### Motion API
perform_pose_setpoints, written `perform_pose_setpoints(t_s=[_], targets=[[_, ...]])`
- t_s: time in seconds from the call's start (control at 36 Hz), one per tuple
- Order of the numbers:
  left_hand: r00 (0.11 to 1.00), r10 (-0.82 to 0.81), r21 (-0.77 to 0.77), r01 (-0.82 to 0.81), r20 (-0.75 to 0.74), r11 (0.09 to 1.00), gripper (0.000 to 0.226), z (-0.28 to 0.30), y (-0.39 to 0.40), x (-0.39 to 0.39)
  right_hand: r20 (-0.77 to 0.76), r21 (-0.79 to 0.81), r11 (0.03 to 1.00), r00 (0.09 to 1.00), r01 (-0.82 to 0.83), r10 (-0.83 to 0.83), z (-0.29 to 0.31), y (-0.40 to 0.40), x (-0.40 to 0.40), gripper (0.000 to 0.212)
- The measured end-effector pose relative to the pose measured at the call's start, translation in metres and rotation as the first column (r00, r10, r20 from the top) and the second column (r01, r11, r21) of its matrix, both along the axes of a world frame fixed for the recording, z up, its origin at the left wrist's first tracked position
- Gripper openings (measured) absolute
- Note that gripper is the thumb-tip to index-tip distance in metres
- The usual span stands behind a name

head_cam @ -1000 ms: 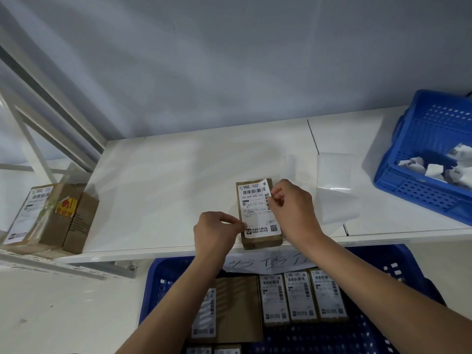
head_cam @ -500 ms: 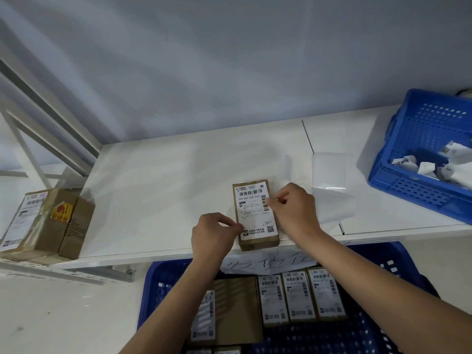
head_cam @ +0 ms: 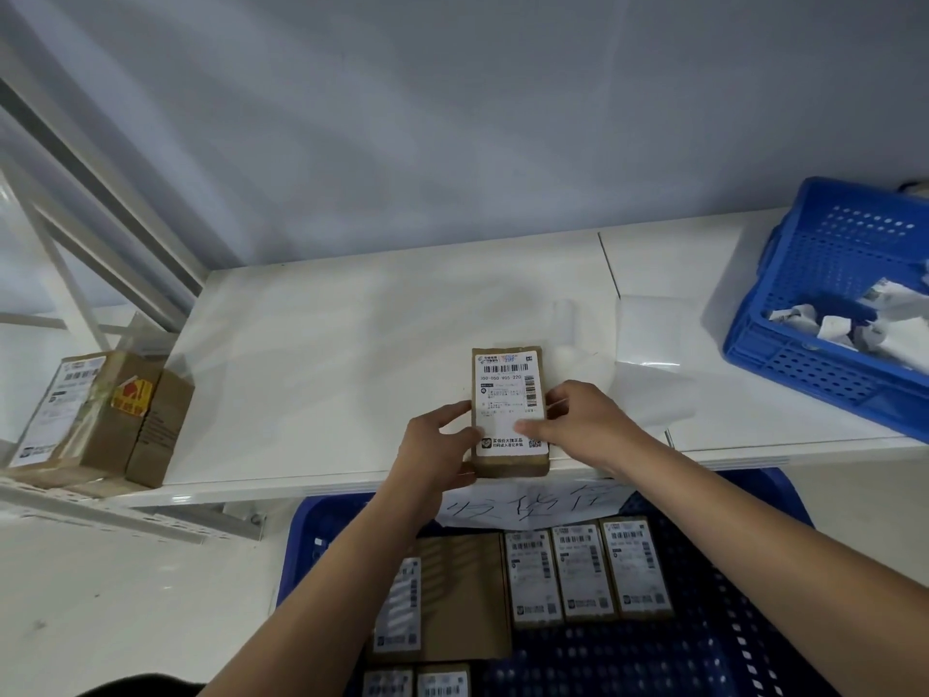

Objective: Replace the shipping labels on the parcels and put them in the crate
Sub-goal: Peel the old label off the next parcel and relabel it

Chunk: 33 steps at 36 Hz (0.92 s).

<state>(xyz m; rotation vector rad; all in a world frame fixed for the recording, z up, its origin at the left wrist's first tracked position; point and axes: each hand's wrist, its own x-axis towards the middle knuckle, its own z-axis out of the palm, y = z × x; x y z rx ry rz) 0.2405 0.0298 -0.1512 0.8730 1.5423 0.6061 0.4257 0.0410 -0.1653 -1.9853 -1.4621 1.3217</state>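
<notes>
The small brown parcel [head_cam: 508, 457] lies flat at the near edge of the white shelf [head_cam: 327, 344], caught between the two hands. The left hand [head_cam: 436, 447] cups its left side, fingers curled against the edge, most likely to keep the box from sliding while the other hand works. The right hand [head_cam: 578, 425] lies over the right side, thumb flat on the white shipping label [head_cam: 507, 389] and fingers bent round the box's right edge, so it looks to be pressing the label flat onto the cardboard. Just beyond the right hand's knuckles lies a glossy backing sheet [head_cam: 648, 354], probably what the label was peeled from. Farther out past that hand sits a blue bin [head_cam: 804, 344] holding crumpled paper scraps [head_cam: 844, 329]. Below both wrists, under the shelf edge, the blue crate [head_cam: 729, 646] already holds rows of labelled parcels [head_cam: 583, 570], handy for dropping this one in. Well off beyond the left hand stand bigger cardboard boxes [head_cam: 100, 415].
</notes>
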Motion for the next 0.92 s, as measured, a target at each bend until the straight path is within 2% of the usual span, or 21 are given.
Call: perform_pose_setpoints(t_s=[0.17,0.28,0.36,0.47,0.61,0.72,0.81,0.92], targets=[[1.000,-0.015,0.020,0.015,0.010,1.000,0.042,0.005,-0.004,0.003,-0.048,-0.021,0.999,0.999,-0.027,0.026,0.004,-0.009,-0.006,0.055],[0.993,0.004,0.050,-0.010,0.122,0.999,0.035,0.012,-0.010,0.004,-0.207,0.047,0.996,0.976,0.080,-0.069,0.013,-0.013,-0.009,0.037],[0.990,0.017,0.097,-0.031,0.139,0.995,0.040,0.019,-0.010,0.003,-0.369,0.025,0.976,0.910,0.215,-0.191,0.025,-0.010,-0.010,0.020],[0.992,0.000,0.163,-0.021,0.128,0.986,0.046,0.031,-0.008,-0.002,-0.469,-0.046,0.960,0.842,0.277,-0.266,0.036,-0.008,-0.010,0.043],[0.986,-0.068,0.197,0.037,0.154,0.980,0.063,0.038,-0.018,-0.006,-0.362,-0.017,0.980,0.912,0.198,-0.191,0.045,-0.018,-0.007,0.068],[0.976,-0.108,0.178,0.073,0.192,0.981,0.062,0.040,-0.024,-0.008,-0.352,-0.003,0.993,0.930,0.117,-0.110,0.055,-0.031,0.001,0.078],[0.964,-0.157,0.175,0.120,0.214,0.977,0.058,0.042,-0.030,-0.007,-0.362,0.005,0.993,0.926,0.117,-0.107,0.056,-0.045,0.005,0.079],[0.957,-0.212,0.181,0.177,0.199,0.967,0.073,0.043,-0.040,0.000,-0.407,0.007,0.987,0.902,0.160,-0.143,0.052,-0.061,0.013,0.086]])
